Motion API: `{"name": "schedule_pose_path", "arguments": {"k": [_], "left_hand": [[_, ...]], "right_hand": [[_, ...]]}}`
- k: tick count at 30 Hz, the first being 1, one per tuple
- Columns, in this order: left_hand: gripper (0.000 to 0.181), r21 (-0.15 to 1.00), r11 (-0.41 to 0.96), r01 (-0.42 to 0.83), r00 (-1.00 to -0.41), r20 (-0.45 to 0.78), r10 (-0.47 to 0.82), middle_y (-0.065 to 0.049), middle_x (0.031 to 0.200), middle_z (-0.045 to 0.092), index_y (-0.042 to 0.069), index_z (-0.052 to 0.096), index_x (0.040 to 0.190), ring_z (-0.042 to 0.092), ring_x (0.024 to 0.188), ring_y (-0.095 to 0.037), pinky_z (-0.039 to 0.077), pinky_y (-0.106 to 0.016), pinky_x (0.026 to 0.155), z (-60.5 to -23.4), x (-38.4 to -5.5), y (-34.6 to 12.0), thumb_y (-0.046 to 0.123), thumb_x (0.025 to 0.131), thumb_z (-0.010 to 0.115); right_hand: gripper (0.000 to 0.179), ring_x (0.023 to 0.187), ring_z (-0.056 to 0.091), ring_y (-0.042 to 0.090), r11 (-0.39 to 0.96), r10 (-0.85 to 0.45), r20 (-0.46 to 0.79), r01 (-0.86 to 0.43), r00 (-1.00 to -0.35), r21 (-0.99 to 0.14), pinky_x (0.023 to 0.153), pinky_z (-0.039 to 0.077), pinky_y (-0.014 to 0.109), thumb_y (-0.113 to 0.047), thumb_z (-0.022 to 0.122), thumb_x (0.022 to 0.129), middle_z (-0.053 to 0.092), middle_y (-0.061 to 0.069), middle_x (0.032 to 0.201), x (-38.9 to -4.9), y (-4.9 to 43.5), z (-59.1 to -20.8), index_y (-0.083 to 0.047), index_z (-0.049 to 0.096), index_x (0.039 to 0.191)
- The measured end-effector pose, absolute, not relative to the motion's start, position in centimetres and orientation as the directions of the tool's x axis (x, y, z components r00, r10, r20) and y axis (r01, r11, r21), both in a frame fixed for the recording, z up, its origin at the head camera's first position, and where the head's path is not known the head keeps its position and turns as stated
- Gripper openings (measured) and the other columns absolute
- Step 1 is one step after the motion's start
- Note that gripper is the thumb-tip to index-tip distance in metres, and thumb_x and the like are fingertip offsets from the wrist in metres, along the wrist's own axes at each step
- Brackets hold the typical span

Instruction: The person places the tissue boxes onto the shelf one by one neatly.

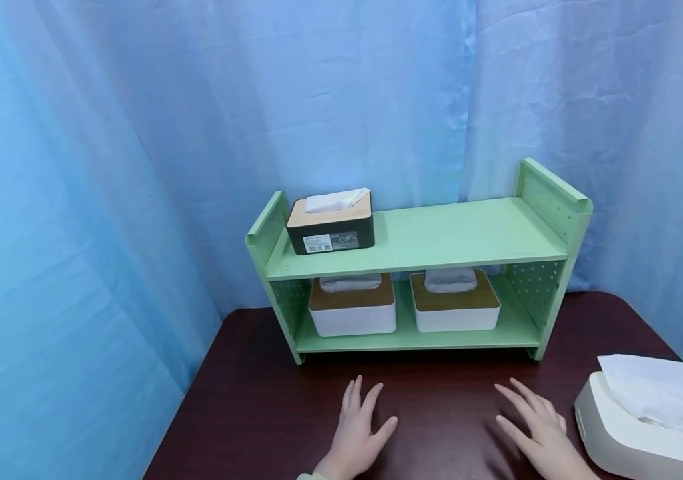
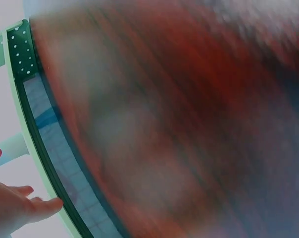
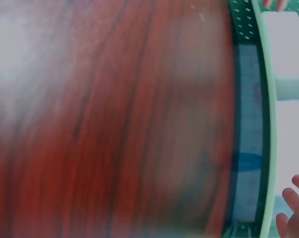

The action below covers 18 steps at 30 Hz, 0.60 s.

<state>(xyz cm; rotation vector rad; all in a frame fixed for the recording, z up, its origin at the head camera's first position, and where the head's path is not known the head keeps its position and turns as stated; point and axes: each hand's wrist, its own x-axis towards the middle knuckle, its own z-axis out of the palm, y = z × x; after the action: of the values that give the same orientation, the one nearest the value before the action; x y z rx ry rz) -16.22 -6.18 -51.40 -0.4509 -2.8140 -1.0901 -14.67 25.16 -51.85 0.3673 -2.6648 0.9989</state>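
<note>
In the head view my left hand hovers over the dark table in front of the shelf, fingers spread and holding nothing. To the right, my right hand has its fingers stretched toward the shelf, also with nothing in it. A light green two-tier shelf stands behind both hands. On its top tier, at the left end, is a black tissue box with a light wood lid. Two white tissue boxes with brown lids sit on the lower tier, a left one and a right one.
A larger white tissue box with tissue sticking out stands at the table's right side, close to my right hand. The dark reddish-brown table reaches to blue curtains hanging behind and at the left.
</note>
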Motion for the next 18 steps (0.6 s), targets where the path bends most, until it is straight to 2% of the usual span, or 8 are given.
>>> {"name": "schedule_pose_path", "arguments": {"k": [5,6,7,8,10,12,14,18], "left_hand": [[0.058,0.662,0.683,0.310,-0.950,0.195,0.242,-0.029,0.151,0.018,0.009,0.044,0.140,0.015,0.138,-0.048,0.030,-0.069,0.097,-51.7,-15.9,-5.7,0.042,0.093,0.055],[0.058,0.662,0.683,0.310,-0.950,0.194,0.243,-0.029,0.151,0.018,0.009,0.044,0.140,0.015,0.138,-0.048,0.030,-0.069,0.097,-51.7,-15.8,-5.7,0.042,0.093,0.055],[0.059,0.661,0.684,0.310,-0.950,0.192,0.246,-0.029,0.151,0.018,0.009,0.044,0.140,0.016,0.138,-0.048,0.031,-0.069,0.097,-51.7,-15.8,-5.6,0.042,0.093,0.055],[0.060,0.660,0.685,0.309,-0.950,0.186,0.249,-0.029,0.151,0.018,0.009,0.043,0.141,0.016,0.138,-0.048,0.031,-0.068,0.097,-51.7,-15.8,-5.5,0.043,0.093,0.055],[0.061,0.665,0.684,0.299,-0.953,0.168,0.253,-0.029,0.152,0.018,0.010,0.042,0.142,0.016,0.138,-0.048,0.033,-0.067,0.096,-51.6,-15.8,-5.3,0.044,0.093,0.055],[0.062,0.676,0.678,0.290,-0.954,0.146,0.262,-0.029,0.152,0.016,0.011,0.040,0.143,0.015,0.139,-0.048,0.034,-0.066,0.096,-51.6,-15.9,-5.1,0.045,0.093,0.054],[0.064,0.684,0.672,0.284,-0.954,0.129,0.272,-0.028,0.153,0.014,0.013,0.038,0.145,0.013,0.140,-0.047,0.034,-0.066,0.096,-51.5,-16.1,-4.8,0.047,0.093,0.054],[0.067,0.686,0.672,0.280,-0.954,0.116,0.278,-0.028,0.154,0.009,0.015,0.036,0.146,0.008,0.141,-0.048,0.034,-0.066,0.096,-51.5,-16.4,-4.2,0.047,0.091,0.057]], "right_hand": [[0.048,0.120,0.030,0.054,0.740,-0.111,0.307,-0.285,-0.945,-0.609,0.083,0.020,0.068,-0.022,0.055,0.096,0.033,0.030,0.141,-14.2,28.0,-50.9,-0.005,0.043,0.139],[0.048,0.129,0.025,0.049,0.736,-0.107,0.311,-0.285,-0.944,-0.614,0.093,0.020,0.065,-0.021,0.054,0.096,0.032,0.030,0.141,-14.1,28.5,-50.8,-0.004,0.042,0.140],[0.048,0.133,0.029,0.037,0.729,-0.103,0.320,-0.290,-0.942,-0.620,0.102,0.022,0.056,-0.020,0.054,0.096,0.031,0.028,0.143,-14.0,29.1,-50.5,-0.004,0.042,0.140],[0.049,0.134,0.033,0.023,0.722,-0.099,0.341,-0.303,-0.935,-0.622,0.106,0.026,0.041,-0.017,0.055,0.096,0.030,0.021,0.147,-14.0,29.6,-50.3,-0.003,0.042,0.140],[0.048,0.127,0.036,-0.004,0.689,-0.103,0.404,-0.358,-0.909,-0.630,0.101,0.030,0.013,-0.010,0.057,0.094,0.028,0.002,0.152,-13.8,30.4,-49.7,-0.003,0.043,0.140],[0.051,0.112,0.033,-0.025,0.672,-0.098,0.484,-0.417,-0.870,-0.613,0.085,0.026,-0.004,-0.002,0.059,0.091,0.026,-0.018,0.148,-13.6,31.2,-49.0,-0.005,0.045,0.139],[0.055,0.107,0.036,-0.026,0.663,-0.081,0.559,-0.464,-0.825,-0.588,0.083,0.028,-0.004,0.005,0.060,0.087,0.024,-0.031,0.143,-13.4,32.1,-48.1,-0.009,0.047,0.139],[0.062,0.111,0.037,-0.023,0.649,0.027,0.675,-0.500,-0.737,-0.573,0.089,0.025,-0.004,0.014,0.058,0.082,0.032,-0.028,0.142,-13.2,35.0,-47.2,-0.011,0.049,0.138]]}}
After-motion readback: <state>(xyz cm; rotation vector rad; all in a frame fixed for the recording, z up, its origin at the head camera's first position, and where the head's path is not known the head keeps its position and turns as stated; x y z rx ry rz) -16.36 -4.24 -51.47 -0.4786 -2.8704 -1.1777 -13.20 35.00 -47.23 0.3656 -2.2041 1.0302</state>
